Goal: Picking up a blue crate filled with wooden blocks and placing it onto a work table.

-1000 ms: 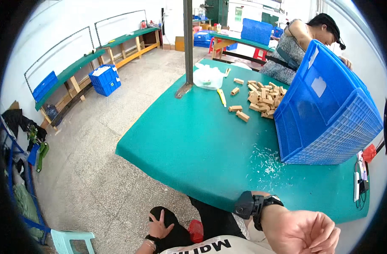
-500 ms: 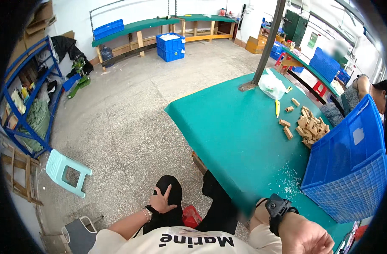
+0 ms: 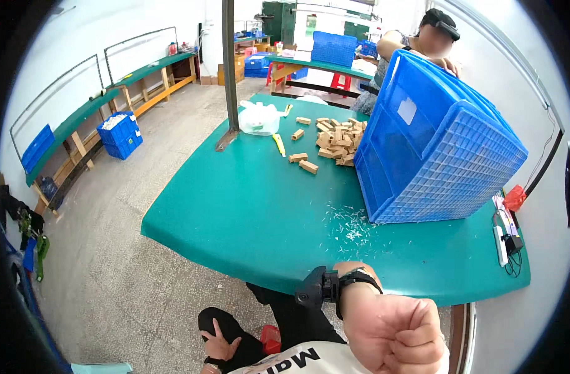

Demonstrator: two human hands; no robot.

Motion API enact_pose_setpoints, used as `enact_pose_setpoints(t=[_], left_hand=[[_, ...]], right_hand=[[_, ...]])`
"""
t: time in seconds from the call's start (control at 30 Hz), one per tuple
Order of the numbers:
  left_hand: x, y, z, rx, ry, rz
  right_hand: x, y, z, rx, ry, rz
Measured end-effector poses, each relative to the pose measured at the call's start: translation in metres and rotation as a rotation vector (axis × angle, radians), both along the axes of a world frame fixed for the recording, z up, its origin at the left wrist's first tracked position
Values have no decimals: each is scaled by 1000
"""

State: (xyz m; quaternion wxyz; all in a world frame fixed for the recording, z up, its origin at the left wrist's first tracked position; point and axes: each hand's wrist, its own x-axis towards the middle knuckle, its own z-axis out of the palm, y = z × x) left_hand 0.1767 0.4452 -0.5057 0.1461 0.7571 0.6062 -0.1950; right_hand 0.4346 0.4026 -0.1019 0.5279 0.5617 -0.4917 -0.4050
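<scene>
My left hand (image 3: 219, 341) rests on my black-trousered knee with its fingers spread, holding nothing. At the near edge of the green table (image 3: 235, 215), my right hand (image 3: 400, 333) is raised in a loose fist, and nothing shows in it. A black device on a strap (image 3: 319, 288) sits on my right wrist. Beyond that hand, white shreds (image 3: 353, 227) lie scattered on the table. Past them a large blue crate (image 3: 447, 159) stands tipped on its side. Small brown cardboard pieces (image 3: 340, 140) are heaped beside the crate, with several loose ones to the left.
A yellow cutter (image 3: 279, 144) and a white plastic bag (image 3: 259, 118) lie near a metal post (image 3: 229, 68). Across the table a person (image 3: 391, 47) leans over the crate. A power strip (image 3: 500, 246) lies at the right. Blue crates (image 3: 120, 136) stand on the floor far left.
My view has swung right and up, so the table and crate now sit nearer the middle. My right fist shows more fully above the table's near edge. My left hand stays on my knee.
</scene>
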Motion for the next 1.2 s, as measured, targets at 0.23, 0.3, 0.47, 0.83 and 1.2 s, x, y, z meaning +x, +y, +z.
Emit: enact_pose_setpoints(t=[0.23, 0.3, 0.47, 0.83, 1.2], left_hand=[[-7, -5, 16, -22, 113, 86], [0, 0, 17, -33, 121, 46], [1, 4, 9, -40, 5, -73], [-15, -9, -3, 65, -39, -39], [26, 4, 8, 94, 61, -152]], right_hand=[[1, -15, -51, -639, 608, -228], [1, -25, -42, -624, 650, -276], [13, -33, -39, -610, 685, -284], [26, -30, -56, -741, 691, -211], [99, 36, -38, -1287, 772, -608]])
